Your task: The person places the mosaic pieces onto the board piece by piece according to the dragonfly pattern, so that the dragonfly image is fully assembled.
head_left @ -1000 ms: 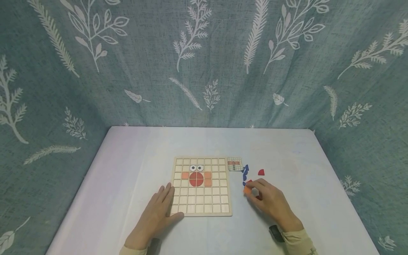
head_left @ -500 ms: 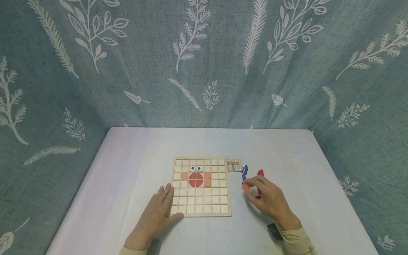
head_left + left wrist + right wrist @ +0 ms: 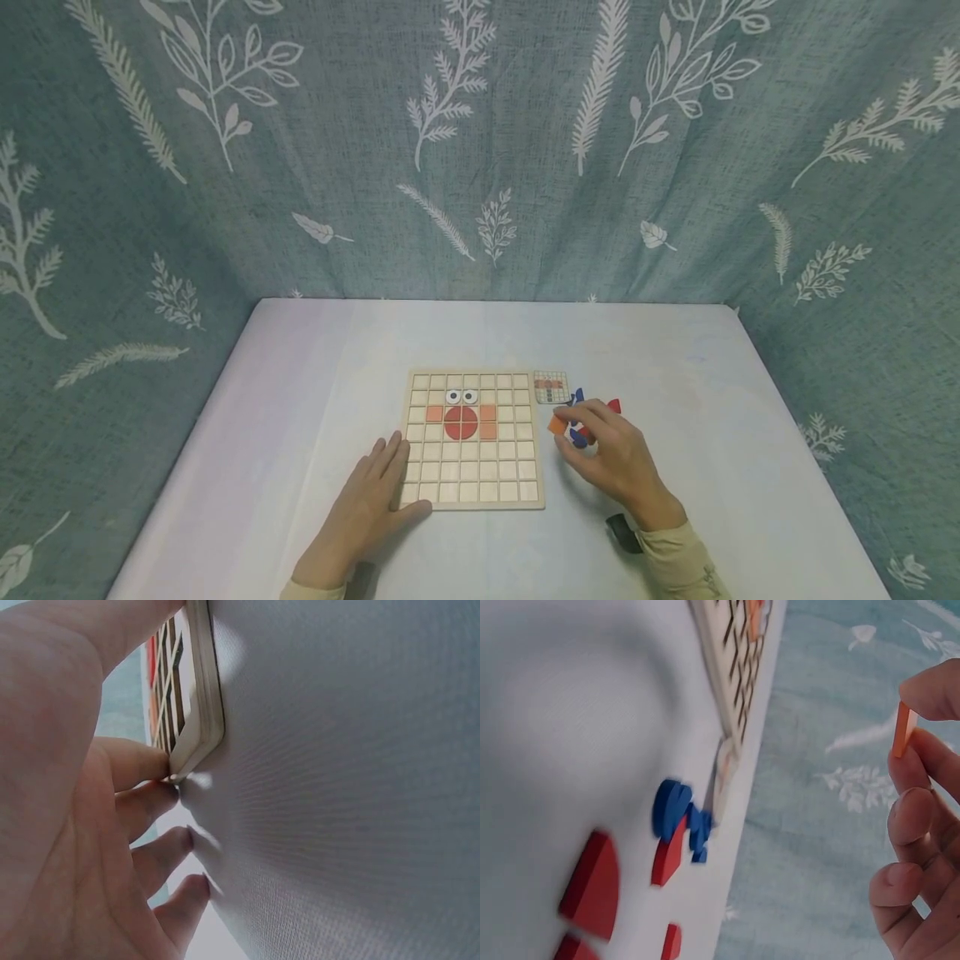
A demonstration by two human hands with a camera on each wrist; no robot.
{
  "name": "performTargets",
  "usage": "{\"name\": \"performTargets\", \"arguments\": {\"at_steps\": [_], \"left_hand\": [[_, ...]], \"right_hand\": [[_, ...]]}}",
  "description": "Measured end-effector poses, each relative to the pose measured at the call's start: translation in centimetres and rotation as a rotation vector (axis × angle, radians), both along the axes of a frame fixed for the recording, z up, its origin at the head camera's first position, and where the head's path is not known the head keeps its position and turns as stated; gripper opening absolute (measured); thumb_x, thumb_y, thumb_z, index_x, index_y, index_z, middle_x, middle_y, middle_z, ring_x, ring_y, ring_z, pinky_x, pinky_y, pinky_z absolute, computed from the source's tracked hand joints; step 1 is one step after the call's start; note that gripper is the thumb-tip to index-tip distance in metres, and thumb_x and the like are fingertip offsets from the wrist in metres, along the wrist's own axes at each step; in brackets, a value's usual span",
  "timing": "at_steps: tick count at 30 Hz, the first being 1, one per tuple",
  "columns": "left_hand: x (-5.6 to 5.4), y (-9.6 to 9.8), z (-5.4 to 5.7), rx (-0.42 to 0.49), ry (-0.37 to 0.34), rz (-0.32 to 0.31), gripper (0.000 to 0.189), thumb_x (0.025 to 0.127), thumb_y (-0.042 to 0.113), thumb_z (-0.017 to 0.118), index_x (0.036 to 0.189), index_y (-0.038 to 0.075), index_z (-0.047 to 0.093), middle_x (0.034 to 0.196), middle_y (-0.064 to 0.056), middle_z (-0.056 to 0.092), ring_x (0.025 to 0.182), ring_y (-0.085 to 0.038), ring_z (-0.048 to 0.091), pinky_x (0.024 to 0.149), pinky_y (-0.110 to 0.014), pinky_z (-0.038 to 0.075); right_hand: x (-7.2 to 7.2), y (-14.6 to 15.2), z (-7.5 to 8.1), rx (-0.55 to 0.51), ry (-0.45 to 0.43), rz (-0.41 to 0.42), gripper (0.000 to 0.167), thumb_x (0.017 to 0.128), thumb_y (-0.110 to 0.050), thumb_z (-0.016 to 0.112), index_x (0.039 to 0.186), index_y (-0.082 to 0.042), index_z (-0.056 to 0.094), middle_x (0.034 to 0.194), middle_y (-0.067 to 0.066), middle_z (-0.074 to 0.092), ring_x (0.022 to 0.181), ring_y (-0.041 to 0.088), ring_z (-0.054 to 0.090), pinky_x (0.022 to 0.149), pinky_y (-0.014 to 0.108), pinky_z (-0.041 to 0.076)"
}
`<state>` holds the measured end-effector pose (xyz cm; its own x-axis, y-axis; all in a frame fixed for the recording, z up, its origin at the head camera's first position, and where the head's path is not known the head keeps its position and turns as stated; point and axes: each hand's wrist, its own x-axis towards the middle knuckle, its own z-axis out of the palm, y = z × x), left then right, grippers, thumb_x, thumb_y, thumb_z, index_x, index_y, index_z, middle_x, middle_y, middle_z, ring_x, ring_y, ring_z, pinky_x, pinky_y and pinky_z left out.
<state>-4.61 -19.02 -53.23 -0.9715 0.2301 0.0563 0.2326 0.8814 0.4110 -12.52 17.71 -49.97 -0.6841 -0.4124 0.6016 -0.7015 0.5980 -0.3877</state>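
In the head view, the wooden grid board [image 3: 487, 506] on the white counter [image 3: 337, 333] carries a partly laid face: two eye tiles [image 3: 453, 397], four red quarter-circles [image 3: 468, 431] joined into a disc just under them, and three orange squares [image 3: 434, 413], one beside the disc's left and two stacked at its right. The left hand [image 3: 367, 500] lies at the board's near-left corner. Right of the board, the right hand [image 3: 611, 454] pinches one more orange tile [image 3: 557, 425], not yet in a cell. The pattern card [image 3: 551, 387] just by the board's right edge seems to show a dark column below its orange band; the board has none, so the figure looks well short of complete.

In the left wrist view, thumb and index finger touch the board's frame near a corner, the fingers loosely extended.

In the right wrist view, thumb and fingers hold the orange tile by its edges. Blue pieces [image 3: 667, 810] and red pieces [image 3: 596, 889] lie off the board, apparently left to lay; whether all are needed cannot be told.
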Motion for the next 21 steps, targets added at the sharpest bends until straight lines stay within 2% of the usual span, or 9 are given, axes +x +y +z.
{"name": "performTargets", "arguments": {"at_steps": [4,7,16,19,20,21], "left_hand": [[0.1,0.0,0.0,0.006,-0.002,0.004,0.092,0.088,0.054,0.072,0.152,-0.004,0.04,0.159,-0.022,0.035,0.146,-0.046,0.03,0.118,-0.06,0.029],[0.1,0.0,0.1,0.005,0.001,0.002,0.092,0.088,0.055,0.072,0.152,-0.004,0.04,0.159,-0.023,0.035,0.146,-0.047,0.031,0.117,-0.06,0.029],[-0.1,-0.1,0.0,0.007,0.033,-0.011,0.092,0.086,0.05,0.076,0.151,-0.005,0.041,0.157,-0.025,0.037,0.144,-0.049,0.032,0.115,-0.062,0.031],[0.0,0.0,0.0,0.008,0.032,-0.011,0.092,0.086,0.05,0.077,0.151,-0.006,0.041,0.157,-0.025,0.037,0.144,-0.049,0.032,0.115,-0.062,0.031],[0.0,0.0,0.1,0.01,0.028,-0.008,0.092,0.086,0.05,0.077,0.151,-0.006,0.041,0.157,-0.025,0.037,0.144,-0.049,0.032,0.116,-0.062,0.031],[0.0,0.0,0.1,0.009,0.023,-0.006,0.093,0.086,0.05,0.077,0.151,-0.005,0.041,0.158,-0.025,0.037,0.144,-0.049,0.032,0.116,-0.062,0.031]], "right_hand": [[-0.3,-1.1,0.3,-0.025,0.034,0.034,0.035,0.079,-0.011,0.079,0.113,-0.013,0.073,0.107,-0.004,0.069,0.063,0.012,0.054,0.054,0.017,0.046],[-0.3,-2.0,0.6,-0.024,0.023,0.033,0.034,0.08,-0.014,0.079,0.113,-0.014,0.073,0.105,-0.005,0.069,0.063,0.01,0.051,0.054,0.015,0.043],[-0.5,-4.6,1.6,-0.016,0.0,0.053,0.031,0.083,-0.017,0.08,0.113,-0.016,0.073,0.107,-0.006,0.07,0.066,0.01,0.052,0.056,0.019,0.043],[-0.6,-5.5,1.9,-0.028,0.015,0.083,0.03,0.083,-0.016,0.079,0.113,-0.015,0.074,0.106,-0.005,0.07,0.064,0.009,0.052,0.075,0.025,0.057],[-0.7,-5.8,2.0,-0.031,0.016,0.091,0.03,0.084,-0.016,0.079,0.113,-0.015,0.074,0.106,-0.005,0.071,0.064,0.009,0.053,0.085,0.029,0.058],[-0.7,-6.1,2.0,-0.035,0.016,0.101,0.03,0.084,-0.015,0.079,0.113,-0.015,0.074,0.106,-0.005,0.071,0.064,0.009,0.054,0.086,0.029,0.058]]}}
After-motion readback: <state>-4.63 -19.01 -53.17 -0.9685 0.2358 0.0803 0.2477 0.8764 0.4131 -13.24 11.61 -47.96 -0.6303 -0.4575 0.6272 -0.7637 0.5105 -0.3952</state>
